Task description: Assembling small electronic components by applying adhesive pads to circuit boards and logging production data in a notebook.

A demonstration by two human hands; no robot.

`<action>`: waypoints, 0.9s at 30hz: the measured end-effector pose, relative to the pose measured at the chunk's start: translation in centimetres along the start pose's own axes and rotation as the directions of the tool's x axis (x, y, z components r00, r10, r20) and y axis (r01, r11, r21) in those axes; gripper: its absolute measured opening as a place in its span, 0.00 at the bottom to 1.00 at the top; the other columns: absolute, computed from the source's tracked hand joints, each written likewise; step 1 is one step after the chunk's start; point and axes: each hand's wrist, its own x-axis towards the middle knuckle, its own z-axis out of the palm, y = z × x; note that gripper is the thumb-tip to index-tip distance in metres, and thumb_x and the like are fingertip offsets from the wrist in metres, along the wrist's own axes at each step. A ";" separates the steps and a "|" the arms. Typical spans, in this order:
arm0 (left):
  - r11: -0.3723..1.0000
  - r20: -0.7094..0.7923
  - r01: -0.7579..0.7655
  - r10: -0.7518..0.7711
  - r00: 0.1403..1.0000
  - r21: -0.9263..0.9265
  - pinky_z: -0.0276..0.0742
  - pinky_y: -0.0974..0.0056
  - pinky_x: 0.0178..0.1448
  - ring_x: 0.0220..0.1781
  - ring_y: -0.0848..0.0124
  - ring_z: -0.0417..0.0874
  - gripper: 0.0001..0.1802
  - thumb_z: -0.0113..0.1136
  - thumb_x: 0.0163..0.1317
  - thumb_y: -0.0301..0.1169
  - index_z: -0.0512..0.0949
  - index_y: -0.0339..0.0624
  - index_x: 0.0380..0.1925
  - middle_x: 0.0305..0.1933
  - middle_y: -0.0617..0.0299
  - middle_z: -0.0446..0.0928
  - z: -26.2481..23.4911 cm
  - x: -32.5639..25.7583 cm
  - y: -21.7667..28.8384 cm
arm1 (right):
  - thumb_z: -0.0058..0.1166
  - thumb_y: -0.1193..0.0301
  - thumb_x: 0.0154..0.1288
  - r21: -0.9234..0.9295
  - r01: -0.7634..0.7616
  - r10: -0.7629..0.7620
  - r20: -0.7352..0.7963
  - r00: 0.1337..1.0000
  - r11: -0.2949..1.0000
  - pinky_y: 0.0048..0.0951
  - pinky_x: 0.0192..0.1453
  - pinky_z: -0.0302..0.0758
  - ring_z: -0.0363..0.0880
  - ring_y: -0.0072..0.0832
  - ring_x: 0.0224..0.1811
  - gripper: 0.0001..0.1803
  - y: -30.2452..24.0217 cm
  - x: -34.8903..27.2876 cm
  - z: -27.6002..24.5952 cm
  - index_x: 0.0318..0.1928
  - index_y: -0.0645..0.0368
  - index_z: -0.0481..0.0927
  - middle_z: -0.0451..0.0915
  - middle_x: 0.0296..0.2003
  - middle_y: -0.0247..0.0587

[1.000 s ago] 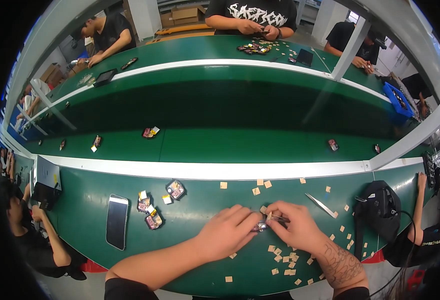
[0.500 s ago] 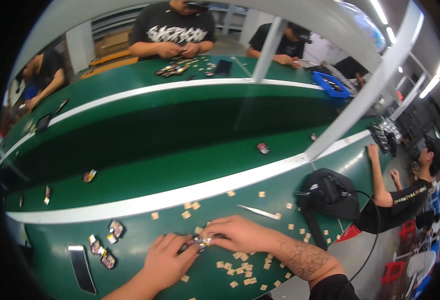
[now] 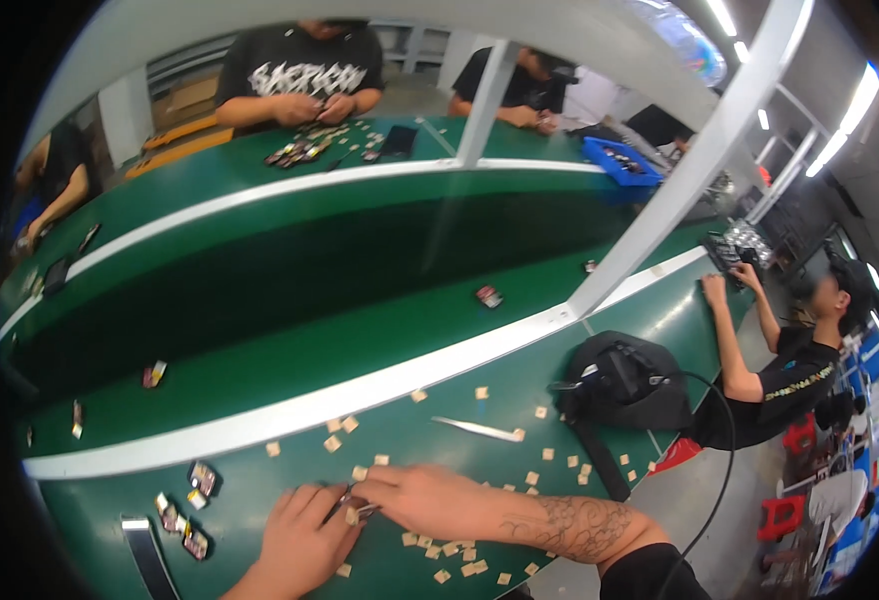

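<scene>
You seem engaged in fingertip work on the small part near seven o'clock in view, your left hand's grip clamped on it, your right hand's impossible to tell, so the next move calls for steadiness, with tan squares at the part's four o'clock.

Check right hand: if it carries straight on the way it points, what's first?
The right hand would likely meet the left hand first, or the small item between them; depth is unclear.
</scene>
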 end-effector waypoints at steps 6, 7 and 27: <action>0.996 -0.028 0.016 -0.019 0.999 -0.083 0.83 0.55 0.50 0.51 0.60 0.85 0.18 0.78 0.60 0.34 0.84 0.47 0.48 0.55 0.62 0.85 -0.1 0.8 0.0 | 0.64 0.76 0.68 0.047 -0.001 0.004 -0.076 0.997 0.999 0.43 0.44 0.88 0.89 0.47 0.42 0.17 -0.2 -0.1 -0.8 0.56 0.59 0.83 0.86 0.44 0.45; 0.994 -0.034 0.016 -0.020 0.999 -0.113 0.82 0.56 0.50 0.51 0.61 0.85 0.17 0.77 0.62 0.35 0.84 0.46 0.48 0.55 0.63 0.85 0.1 0.7 0.1 | 0.63 0.76 0.70 0.089 -0.025 0.030 -0.059 0.998 0.996 0.44 0.43 0.87 0.89 0.50 0.41 0.16 -0.1 -0.2 -0.9 0.57 0.58 0.83 0.86 0.45 0.47; 0.981 -0.011 0.089 -0.093 0.996 -0.172 0.82 0.56 0.51 0.51 0.60 0.85 0.17 0.77 0.61 0.32 0.82 0.43 0.46 0.52 0.61 0.83 -0.4 -0.3 -0.2 | 0.68 0.81 0.66 0.184 -0.204 0.230 -0.131 0.964 0.962 0.38 0.39 0.85 0.89 0.46 0.35 0.10 -2.4 1.2 -0.2 0.48 0.62 0.90 0.89 0.39 0.47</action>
